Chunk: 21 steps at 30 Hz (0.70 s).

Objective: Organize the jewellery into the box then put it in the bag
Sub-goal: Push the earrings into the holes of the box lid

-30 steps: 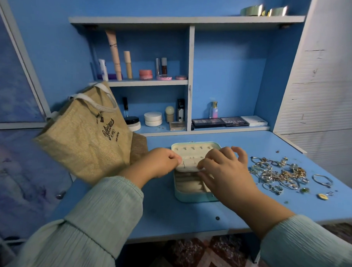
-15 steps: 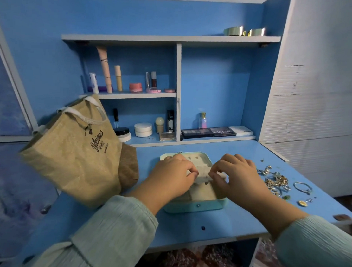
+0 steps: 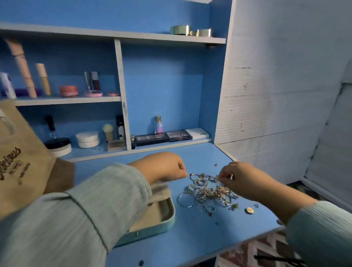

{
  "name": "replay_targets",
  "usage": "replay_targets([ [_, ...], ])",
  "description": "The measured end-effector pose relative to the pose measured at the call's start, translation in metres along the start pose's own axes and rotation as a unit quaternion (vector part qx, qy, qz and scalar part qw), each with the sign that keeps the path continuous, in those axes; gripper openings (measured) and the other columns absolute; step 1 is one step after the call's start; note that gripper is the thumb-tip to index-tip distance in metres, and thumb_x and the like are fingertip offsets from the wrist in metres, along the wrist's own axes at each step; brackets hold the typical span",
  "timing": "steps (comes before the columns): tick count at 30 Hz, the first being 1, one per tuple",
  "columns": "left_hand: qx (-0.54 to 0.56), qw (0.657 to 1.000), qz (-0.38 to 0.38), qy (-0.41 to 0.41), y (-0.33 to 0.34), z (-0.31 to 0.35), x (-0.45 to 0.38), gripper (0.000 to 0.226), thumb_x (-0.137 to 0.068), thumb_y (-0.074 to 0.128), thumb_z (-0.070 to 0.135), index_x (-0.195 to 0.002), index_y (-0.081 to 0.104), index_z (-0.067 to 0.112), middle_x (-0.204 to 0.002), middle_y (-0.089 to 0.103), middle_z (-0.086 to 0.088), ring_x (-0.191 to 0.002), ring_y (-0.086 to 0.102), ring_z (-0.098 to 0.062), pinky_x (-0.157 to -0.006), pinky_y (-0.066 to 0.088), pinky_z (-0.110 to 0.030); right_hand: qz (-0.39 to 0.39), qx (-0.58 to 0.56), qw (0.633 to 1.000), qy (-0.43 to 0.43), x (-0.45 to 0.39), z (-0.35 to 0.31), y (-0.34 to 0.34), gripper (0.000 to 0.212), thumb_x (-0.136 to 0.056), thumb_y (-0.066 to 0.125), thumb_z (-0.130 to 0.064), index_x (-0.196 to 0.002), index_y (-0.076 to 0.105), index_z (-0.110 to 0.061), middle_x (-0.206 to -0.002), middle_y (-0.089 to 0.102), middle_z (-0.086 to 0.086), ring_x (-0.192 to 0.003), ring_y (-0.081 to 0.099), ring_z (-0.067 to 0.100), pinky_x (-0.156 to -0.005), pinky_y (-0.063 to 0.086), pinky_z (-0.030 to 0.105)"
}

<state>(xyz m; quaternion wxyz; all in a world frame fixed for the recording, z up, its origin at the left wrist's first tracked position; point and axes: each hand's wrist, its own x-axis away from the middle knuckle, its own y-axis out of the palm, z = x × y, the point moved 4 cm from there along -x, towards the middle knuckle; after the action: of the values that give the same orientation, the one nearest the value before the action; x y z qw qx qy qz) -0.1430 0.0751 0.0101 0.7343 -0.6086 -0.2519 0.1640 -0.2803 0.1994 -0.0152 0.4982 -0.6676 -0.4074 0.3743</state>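
Both hands reach the far edge of the jewellery pile (image 3: 208, 192) on the blue surface (image 3: 186, 244). The left hand (image 3: 163, 167) is curled, its hold unclear; the right hand (image 3: 239, 178) pinches a small shiny piece. The open teal box (image 3: 159, 221) lies left of the pile — partly under the left sleeve. The jute bag (image 3: 14, 166) stands far left.

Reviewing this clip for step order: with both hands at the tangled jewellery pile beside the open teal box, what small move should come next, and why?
Probably lift one piece free with the right hand, whose fingertips already pinch something small and silvery at the far edge of the tangled pile of silver and gold rings and bangles, then carry it to the open teal jewellery box. The left hand seems to hold nothing.
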Motion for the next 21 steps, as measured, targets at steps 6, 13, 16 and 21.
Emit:
replay_targets([
  [6,-0.047,0.997,-0.061,0.001,0.018,0.004,-0.053,0.032,-0.095,0.051,0.031,-0.125,0.056,0.025,-0.129,0.055,0.005,-0.115,0.051,-0.015,-0.096,0.039,-0.028,-0.024,-0.007,0.997,0.069,-0.019,0.046,-0.002,0.028,-0.097,0.039,-0.018,-0.115,0.06,-0.024,-0.111,0.061,-0.002,-0.082,0.053,0.013,-0.069,0.043,0.023],
  [13,-0.062,0.997,-0.053,0.008,0.033,0.001,-0.09,0.033,-0.097,0.047,0.022,-0.13,0.049,0.026,-0.133,0.051,0.003,-0.12,0.048,-0.017,-0.097,0.036,-0.027,-0.053,-0.054,0.99,0.123,-0.037,0.084,0.016,0.033,-0.095,0.041,-0.009,-0.123,0.054,-0.02,-0.119,0.058,0.001,-0.1,0.058,0.018,-0.085,0.051,0.029],
  [16,-0.054,0.998,-0.034,0.009,0.033,-0.001,-0.099,0.028,-0.097,0.049,0.023,-0.123,0.055,0.025,-0.124,0.057,0.003,-0.112,0.052,-0.016,-0.091,0.039,-0.026,-0.048,-0.058,0.99,0.12,-0.047,0.092,0.021,0.031,-0.097,0.039,-0.01,-0.124,0.055,-0.017,-0.125,0.057,0.002,-0.11,0.054,0.02,-0.09,0.044,0.028],
  [21,-0.039,0.999,-0.013,0.008,0.033,-0.003,-0.107,0.021,-0.095,0.051,0.028,-0.109,0.064,0.022,-0.109,0.065,0.006,-0.099,0.056,-0.011,-0.085,0.042,-0.024,-0.05,-0.054,0.989,0.128,-0.058,0.101,0.024,0.032,-0.095,0.043,-0.009,-0.123,0.055,-0.018,-0.118,0.06,0.0,-0.104,0.053,0.017,-0.08,0.04,0.023],
])
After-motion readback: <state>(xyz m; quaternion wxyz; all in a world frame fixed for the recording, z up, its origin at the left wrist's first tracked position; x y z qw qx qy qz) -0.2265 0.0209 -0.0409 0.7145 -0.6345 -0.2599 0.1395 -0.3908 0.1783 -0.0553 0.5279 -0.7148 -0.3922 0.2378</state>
